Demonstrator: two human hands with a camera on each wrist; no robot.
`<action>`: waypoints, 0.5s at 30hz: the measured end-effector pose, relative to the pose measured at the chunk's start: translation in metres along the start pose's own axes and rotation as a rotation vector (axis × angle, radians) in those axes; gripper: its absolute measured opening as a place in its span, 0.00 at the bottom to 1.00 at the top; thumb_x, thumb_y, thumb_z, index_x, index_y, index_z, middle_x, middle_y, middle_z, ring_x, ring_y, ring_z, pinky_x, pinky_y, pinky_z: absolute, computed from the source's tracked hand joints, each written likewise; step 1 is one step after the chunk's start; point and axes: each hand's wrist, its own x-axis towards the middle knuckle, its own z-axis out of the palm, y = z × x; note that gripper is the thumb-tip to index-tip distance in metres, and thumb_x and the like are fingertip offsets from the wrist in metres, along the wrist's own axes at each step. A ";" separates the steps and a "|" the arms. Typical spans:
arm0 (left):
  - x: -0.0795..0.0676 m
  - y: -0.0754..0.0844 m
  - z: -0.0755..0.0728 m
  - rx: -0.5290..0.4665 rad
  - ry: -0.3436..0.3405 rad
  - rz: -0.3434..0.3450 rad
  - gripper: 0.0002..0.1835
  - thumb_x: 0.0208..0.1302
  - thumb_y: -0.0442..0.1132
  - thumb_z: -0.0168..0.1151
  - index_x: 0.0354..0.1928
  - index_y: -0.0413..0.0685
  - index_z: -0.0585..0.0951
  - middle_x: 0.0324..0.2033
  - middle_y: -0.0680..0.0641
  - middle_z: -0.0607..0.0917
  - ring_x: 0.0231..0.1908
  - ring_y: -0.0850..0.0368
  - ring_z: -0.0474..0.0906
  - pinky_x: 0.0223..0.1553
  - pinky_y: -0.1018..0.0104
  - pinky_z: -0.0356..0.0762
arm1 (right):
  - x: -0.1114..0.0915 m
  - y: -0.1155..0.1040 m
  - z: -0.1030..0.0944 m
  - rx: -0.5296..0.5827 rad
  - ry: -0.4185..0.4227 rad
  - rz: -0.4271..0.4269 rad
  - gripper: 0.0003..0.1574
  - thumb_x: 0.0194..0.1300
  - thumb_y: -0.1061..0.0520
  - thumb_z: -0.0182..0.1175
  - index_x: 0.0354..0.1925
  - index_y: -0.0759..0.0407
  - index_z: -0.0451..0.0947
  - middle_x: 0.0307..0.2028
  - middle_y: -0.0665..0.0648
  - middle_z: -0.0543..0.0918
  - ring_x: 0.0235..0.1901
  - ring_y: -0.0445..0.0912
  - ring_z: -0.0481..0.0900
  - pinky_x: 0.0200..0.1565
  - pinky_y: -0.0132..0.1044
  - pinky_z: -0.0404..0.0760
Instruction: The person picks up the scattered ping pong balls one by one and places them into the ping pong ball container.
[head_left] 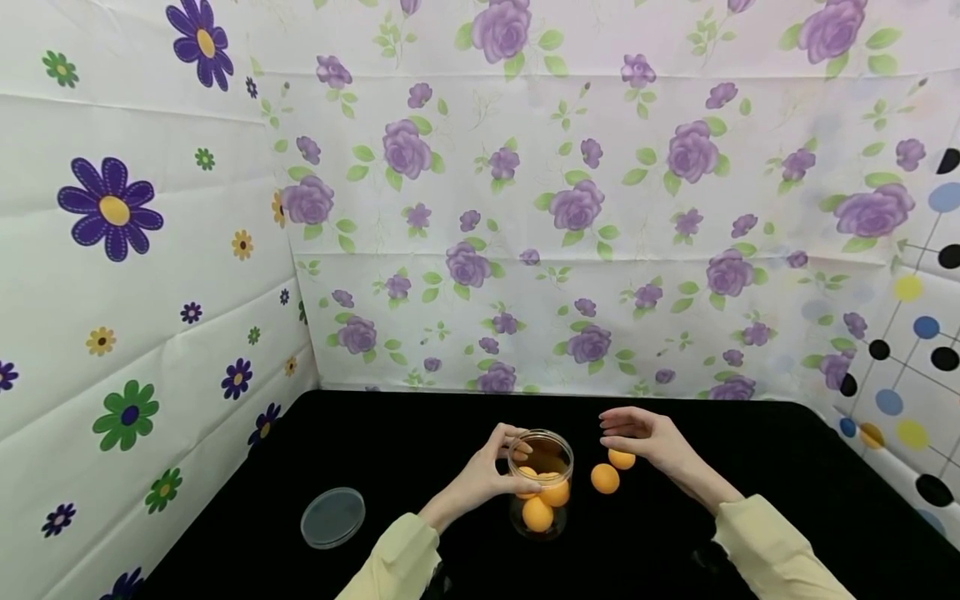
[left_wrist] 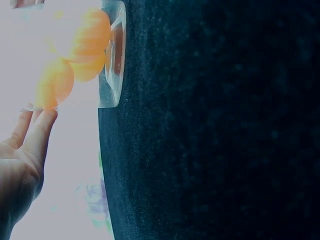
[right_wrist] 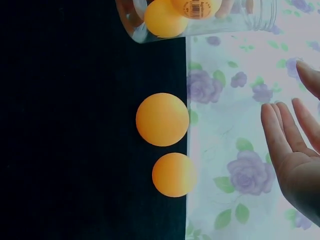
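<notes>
My left hand (head_left: pixel 487 472) grips a clear plastic jar (head_left: pixel 551 457) near its rim, with the thumb in front and fingers behind. The jar stands upright without a lid. Several orange ping-pong balls (head_left: pixel 537 514) are inside it; in the right wrist view, one ball (right_wrist: pixel 197 7) shows printed text and a barcode. Two more ping-pong balls lie on the black table to the jar's right, a nearer one (head_left: pixel 605 478) and a farther one (head_left: pixel 622 459). Above the farther ball hovers my right hand (head_left: pixel 651 437), fingers extended and holding nothing.
A round translucent lid (head_left: pixel 333 517) lies on the black tabletop (head_left: pixel 420 442) left of the jar. Flower-patterned sheets (head_left: pixel 525 208) hang behind the table and at its left; a dotted sheet (head_left: pixel 907 375) hangs at the right.
</notes>
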 end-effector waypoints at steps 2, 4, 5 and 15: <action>0.000 0.000 0.000 0.001 0.000 0.001 0.31 0.53 0.49 0.66 0.58 0.60 0.63 0.51 0.48 0.71 0.50 0.51 0.66 0.45 0.56 0.67 | -0.001 0.001 -0.001 0.029 -0.009 -0.008 0.32 0.58 0.59 0.62 0.56 0.73 0.65 0.48 0.67 0.73 0.44 0.53 0.76 0.46 0.50 0.70; 0.000 0.000 0.001 0.000 0.001 0.001 0.31 0.53 0.49 0.66 0.58 0.61 0.63 0.51 0.48 0.71 0.50 0.52 0.66 0.45 0.56 0.67 | -0.001 0.001 -0.001 0.025 -0.012 -0.016 0.31 0.59 0.60 0.61 0.56 0.74 0.64 0.48 0.67 0.73 0.43 0.52 0.77 0.46 0.49 0.71; 0.000 0.000 0.001 0.000 0.000 0.002 0.31 0.53 0.49 0.66 0.58 0.61 0.63 0.51 0.48 0.71 0.50 0.52 0.66 0.45 0.56 0.67 | -0.001 0.002 -0.001 0.022 -0.014 -0.022 0.31 0.59 0.60 0.61 0.56 0.74 0.64 0.48 0.68 0.73 0.43 0.52 0.77 0.46 0.49 0.71; 0.001 -0.002 0.000 0.006 -0.003 0.017 0.32 0.54 0.50 0.66 0.58 0.59 0.62 0.51 0.49 0.70 0.50 0.51 0.66 0.45 0.56 0.67 | 0.000 0.015 -0.008 -0.011 0.075 0.049 0.30 0.58 0.58 0.63 0.55 0.71 0.68 0.47 0.66 0.75 0.43 0.52 0.76 0.47 0.52 0.69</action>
